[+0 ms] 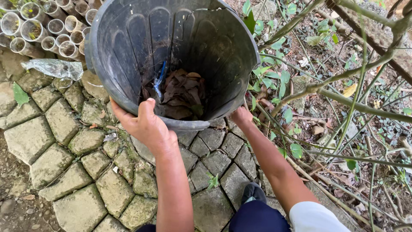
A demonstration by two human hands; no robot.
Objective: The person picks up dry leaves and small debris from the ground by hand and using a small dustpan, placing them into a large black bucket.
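Mossy pavers [64, 124] underlie the hand-held black bucket [141, 47].

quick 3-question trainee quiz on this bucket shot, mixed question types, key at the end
1. True or false: the big dark plastic bucket is tipped with its mouth toward the camera.
2. What lies inside the bucket? A) clear water B) dry brown leaves and a blue strip C) grey gravel
3. Fill in: the left hand grips the bucket's near ____, while the right hand is at its lower right edge.

Key: 1 true; 2 B; 3 rim. The bucket rests on mossy grey paving stones, with a row of open tubes behind it.
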